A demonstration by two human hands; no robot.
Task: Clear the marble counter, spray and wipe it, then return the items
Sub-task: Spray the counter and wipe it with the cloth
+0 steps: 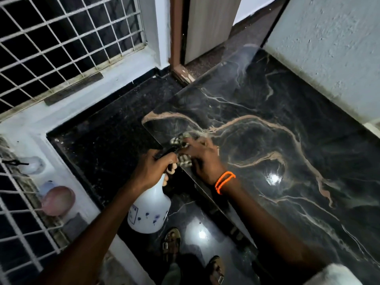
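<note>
**Wiping at the counter corner**

Head view: left hand point(151, 170) clamped around neck of white plastic spray bottle point(149, 208), held just off the near corner of black veined marble counter point(287, 140). Right hand point(202, 159) pressed closed on checked cloth point(182, 150) at that corner.

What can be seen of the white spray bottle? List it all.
The spray bottle is white, plastic-looking, with a wide rounded body narrowing to a slim neck. Small blue flower prints and a blue label mark its side. Its dark spray head points toward the checked cloth at the marble counter's corner. The left hand grips the neck, holding it upright off the counter's edge, above the floor. Its liquid level cannot be told.
</note>
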